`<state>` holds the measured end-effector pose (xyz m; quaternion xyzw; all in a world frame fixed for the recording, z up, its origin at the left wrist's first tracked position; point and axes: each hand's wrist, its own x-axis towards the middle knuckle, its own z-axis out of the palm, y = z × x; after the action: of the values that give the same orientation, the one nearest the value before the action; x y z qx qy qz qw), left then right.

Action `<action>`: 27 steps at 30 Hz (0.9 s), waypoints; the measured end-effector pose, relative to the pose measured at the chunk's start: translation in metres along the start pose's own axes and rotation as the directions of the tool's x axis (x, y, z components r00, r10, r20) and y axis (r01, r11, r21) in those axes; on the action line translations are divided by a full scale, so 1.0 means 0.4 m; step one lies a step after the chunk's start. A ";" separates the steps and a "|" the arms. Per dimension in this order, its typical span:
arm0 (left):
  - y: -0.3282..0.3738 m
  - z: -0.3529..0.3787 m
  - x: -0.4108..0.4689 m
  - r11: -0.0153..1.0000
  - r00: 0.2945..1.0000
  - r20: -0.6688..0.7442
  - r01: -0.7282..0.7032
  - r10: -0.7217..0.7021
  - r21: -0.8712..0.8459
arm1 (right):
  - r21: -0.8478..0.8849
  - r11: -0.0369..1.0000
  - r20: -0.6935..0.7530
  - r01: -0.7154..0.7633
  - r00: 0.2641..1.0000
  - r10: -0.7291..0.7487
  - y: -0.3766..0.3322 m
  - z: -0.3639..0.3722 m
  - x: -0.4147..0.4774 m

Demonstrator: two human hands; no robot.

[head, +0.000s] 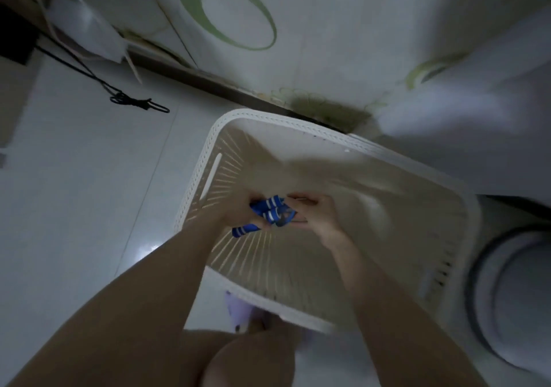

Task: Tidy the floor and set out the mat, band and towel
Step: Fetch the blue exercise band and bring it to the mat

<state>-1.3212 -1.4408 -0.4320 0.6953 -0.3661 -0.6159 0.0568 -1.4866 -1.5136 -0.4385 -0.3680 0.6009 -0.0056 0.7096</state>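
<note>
A blue cloth item with white stripes (268, 215) is bunched up between both my hands, over the inside of a white slatted laundry basket (369, 151). My left hand (238, 212) grips its left part, with one striped end hanging below the fingers. Closed on its right part is my right hand (317, 215). The picture is blurred, so I cannot tell what kind of item the cloth is. The basket looks empty under my hands.
The basket stands on a pale tiled floor (74, 207) by a white wall with green rings (226, 8). A black cord (131, 100) lies on the floor at the left. A round white object (512, 303) is at the right. A lilac slipper (238, 312) shows below the basket.
</note>
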 end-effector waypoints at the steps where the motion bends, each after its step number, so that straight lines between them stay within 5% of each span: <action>1: 0.028 -0.006 -0.043 1.000 1.000 -0.011 -0.004 0.004 -0.013 | 0.005 1.000 0.000 0.007 1.000 -0.007 -0.025 -0.006 -0.046; 16: 0.533 -0.157 -0.810 0.981 0.989 0.005 -0.144 0.146 -0.131 | 0.148 0.975 -0.069 0.168 0.985 -0.159 -0.444 -0.061 -0.898; 27: 0.560 -0.278 -1.042 0.931 0.915 0.191 -0.365 0.356 0.010 | 0.221 0.924 -0.302 0.313 0.922 -0.241 -0.426 0.092 -1.176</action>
<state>-1.3087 -1.4032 0.0523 0.5564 -0.5057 -0.6485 0.1189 -1.5118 -1.4072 0.0510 -0.3474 0.6266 -0.2370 0.6561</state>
